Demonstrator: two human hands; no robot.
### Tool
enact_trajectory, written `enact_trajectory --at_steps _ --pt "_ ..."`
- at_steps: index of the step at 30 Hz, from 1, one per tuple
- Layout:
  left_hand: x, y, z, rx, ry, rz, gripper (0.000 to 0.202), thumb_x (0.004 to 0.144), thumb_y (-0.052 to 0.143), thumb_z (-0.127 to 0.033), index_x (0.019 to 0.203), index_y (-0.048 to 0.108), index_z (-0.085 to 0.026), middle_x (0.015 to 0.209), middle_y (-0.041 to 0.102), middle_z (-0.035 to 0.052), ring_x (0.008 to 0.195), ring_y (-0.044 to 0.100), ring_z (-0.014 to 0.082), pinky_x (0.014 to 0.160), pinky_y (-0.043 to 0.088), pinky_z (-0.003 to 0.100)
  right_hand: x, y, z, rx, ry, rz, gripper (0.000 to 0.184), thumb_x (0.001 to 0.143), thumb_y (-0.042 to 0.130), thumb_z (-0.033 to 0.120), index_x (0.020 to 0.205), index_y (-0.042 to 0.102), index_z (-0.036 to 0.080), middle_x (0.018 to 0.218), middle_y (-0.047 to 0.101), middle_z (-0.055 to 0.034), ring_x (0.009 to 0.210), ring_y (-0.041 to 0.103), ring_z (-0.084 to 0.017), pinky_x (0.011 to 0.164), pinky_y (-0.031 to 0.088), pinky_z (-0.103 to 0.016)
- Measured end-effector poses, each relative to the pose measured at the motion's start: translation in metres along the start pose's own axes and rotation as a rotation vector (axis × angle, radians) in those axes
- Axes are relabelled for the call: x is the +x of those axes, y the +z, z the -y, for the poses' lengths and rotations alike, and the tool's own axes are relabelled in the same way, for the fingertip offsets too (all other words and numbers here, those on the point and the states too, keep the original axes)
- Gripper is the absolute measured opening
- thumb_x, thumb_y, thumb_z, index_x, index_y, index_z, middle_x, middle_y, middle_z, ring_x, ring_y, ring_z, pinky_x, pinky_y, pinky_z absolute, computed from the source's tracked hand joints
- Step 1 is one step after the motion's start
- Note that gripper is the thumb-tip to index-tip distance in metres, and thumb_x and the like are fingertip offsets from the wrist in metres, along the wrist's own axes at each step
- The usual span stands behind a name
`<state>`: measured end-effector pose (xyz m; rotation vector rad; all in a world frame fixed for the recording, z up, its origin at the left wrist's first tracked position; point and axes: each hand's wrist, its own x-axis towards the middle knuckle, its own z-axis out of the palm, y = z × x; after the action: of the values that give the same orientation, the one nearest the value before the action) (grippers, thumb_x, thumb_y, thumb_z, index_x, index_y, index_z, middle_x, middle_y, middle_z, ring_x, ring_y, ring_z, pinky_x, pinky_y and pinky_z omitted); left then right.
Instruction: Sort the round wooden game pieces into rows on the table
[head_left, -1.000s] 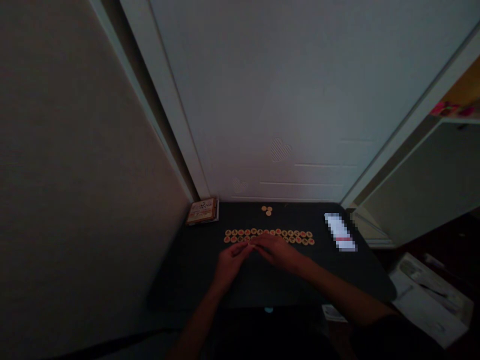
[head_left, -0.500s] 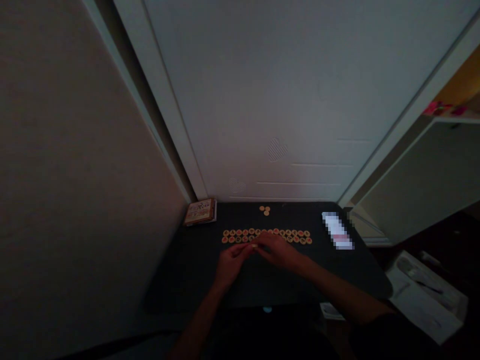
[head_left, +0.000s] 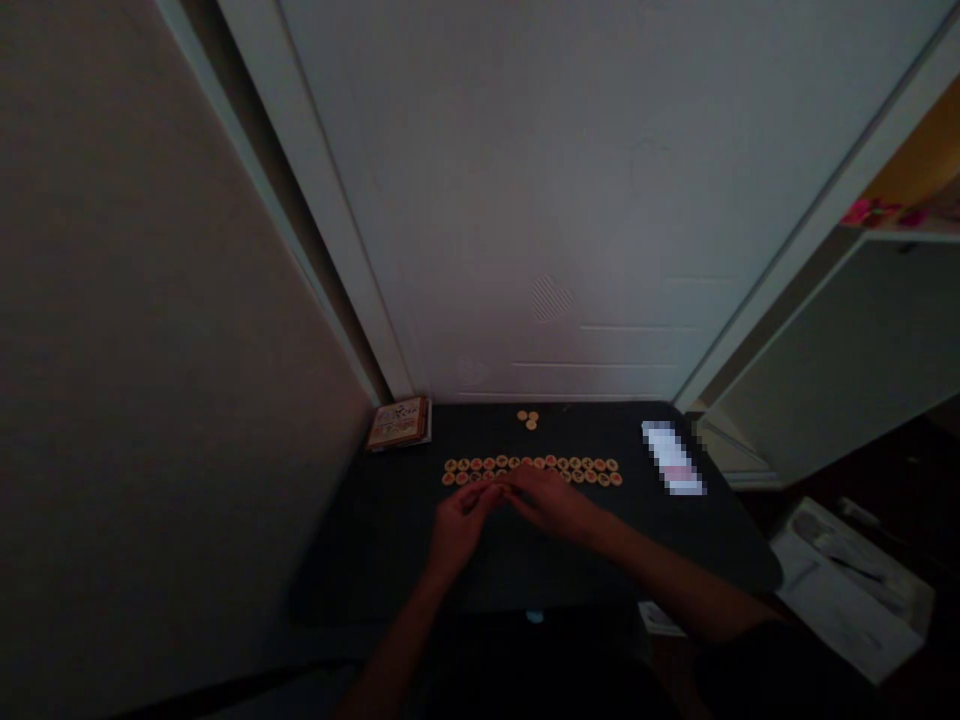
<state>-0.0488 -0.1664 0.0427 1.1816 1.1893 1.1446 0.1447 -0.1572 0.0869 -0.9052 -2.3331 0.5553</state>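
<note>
From where I watch, two rows of round pieces (head_left: 502,462) lie just past my hands, on the side away from my body. The rows are long from left to right, so they run across in front of me. My right hand (head_left: 551,505) is nearer, and its bent fingers hide some of the middle pieces. I can't tell if it touches them. My left hand (head_left: 454,530) sits just this side of the rows. Both hands are mostly closed, with their fingertips meeting. They may have a little piece pinched there, but I can't tell.

Three more pieces (head_left: 532,425) sit close together near the far edge of the dark surface (head_left: 375,570). Some flat boxes or books (head_left: 399,422) lie in the far left corner, and a bright, blurry oblong (head_left: 673,458) lies on the right. A big white panel with a striped heart (head_left: 551,299) stands behind. The room is dim.
</note>
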Motion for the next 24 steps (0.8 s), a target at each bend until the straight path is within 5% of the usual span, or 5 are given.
enact_trajectory --at_steps 14,24 --pt "-0.004 0.004 -0.003 0.001 0.006 -0.014 0.036 0.077 0.076 -0.046 0.099 0.076 -0.016 0.1 0.079 0.0099 0.094 0.075 0.0251 0.091 0.057 0.036 -0.003 -0.005 0.0 -0.043 0.004 0.046 0.037 0.098 0.055 0.022 0.135 0.058 0.02 0.126 0.068 -0.0109 0.117 0.063 -0.021 0.103 0.048 -0.038" --pt "-0.003 0.002 -0.001 0.077 0.03 0.033 0.03 0.08 0.074 -0.041 0.101 0.078 -0.02 0.105 0.079 0.007 0.1 0.073 0.0258 0.094 0.055 0.036 -0.008 -0.007 -0.007 -0.095 0.057 0.095 0.027 0.098 0.059 0.029 0.123 0.062 0.019 0.111 0.071 -0.0082 0.101 0.067 -0.02 0.091 0.051 -0.034"
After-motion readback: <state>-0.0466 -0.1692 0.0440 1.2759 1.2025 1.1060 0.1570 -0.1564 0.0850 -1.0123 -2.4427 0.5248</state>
